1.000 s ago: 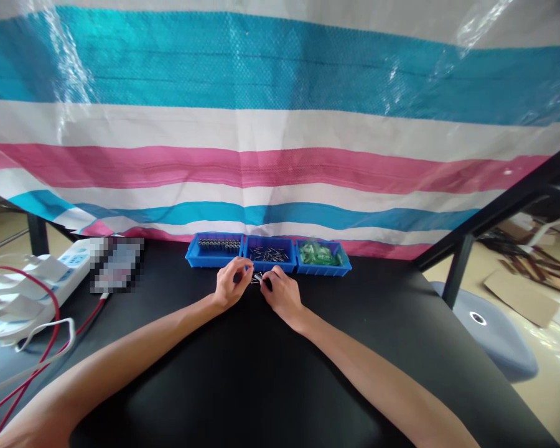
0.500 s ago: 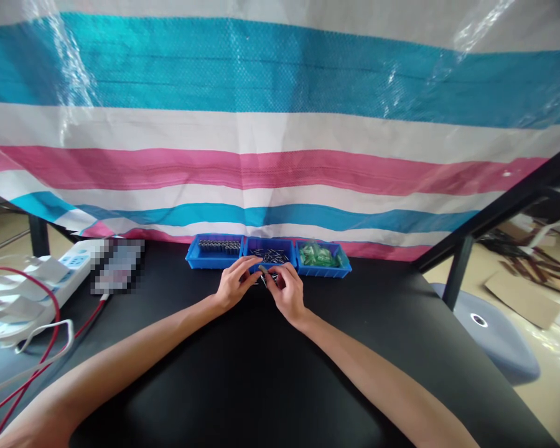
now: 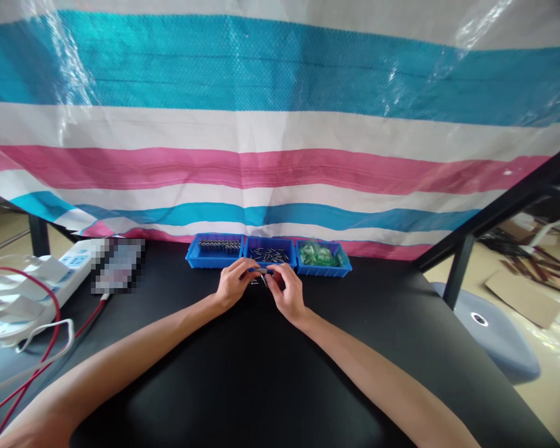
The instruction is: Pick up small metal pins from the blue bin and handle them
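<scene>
Left hand [image 3: 233,285] and right hand [image 3: 289,294] each clamp an end of a small grey part [image 3: 262,270] before the middle blue bin [image 3: 269,242]

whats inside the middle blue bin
Many small, thin metallic pieces lie scattered inside the middle blue bin. The left hand and right hand hide parts of its front wall; anything beneath the top pieces can't be seen.

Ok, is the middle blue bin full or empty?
Partly filled: the middle blue bin holds slim metal parts scattered below its rim.
</scene>
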A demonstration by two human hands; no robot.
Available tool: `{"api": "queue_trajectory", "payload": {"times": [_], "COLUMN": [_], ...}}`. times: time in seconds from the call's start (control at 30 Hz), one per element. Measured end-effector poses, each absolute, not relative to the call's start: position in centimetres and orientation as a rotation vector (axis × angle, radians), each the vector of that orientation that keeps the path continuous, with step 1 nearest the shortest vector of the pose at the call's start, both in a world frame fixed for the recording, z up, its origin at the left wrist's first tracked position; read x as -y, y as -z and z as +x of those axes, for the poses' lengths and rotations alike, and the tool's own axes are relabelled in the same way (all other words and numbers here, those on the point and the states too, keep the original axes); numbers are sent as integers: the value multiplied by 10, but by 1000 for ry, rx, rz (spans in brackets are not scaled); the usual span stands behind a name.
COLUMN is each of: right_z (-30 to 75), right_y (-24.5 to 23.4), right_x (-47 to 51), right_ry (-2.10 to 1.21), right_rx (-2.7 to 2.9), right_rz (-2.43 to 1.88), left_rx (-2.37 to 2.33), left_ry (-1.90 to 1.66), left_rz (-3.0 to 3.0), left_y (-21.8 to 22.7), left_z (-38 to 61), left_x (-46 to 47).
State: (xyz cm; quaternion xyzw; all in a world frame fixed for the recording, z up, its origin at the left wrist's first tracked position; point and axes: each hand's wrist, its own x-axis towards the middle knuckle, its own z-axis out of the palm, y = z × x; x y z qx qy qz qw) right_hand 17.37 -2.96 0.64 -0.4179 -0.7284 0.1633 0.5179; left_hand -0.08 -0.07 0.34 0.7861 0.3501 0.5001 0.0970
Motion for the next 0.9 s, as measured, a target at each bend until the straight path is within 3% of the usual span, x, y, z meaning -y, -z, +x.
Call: {"api": "queue_trajectory", "payload": {"times": [0.9], "right_z": [173], "right_y": [-5], "right_x": [30], "right_ry": [-362], "right_rx": [1848], "right_rz": [-917], "left_rx": [-971], "left_ry": [-1370], "left_rz": [2273], "left_y": [-6], "left_z": [-4], "left_x": [6]}}
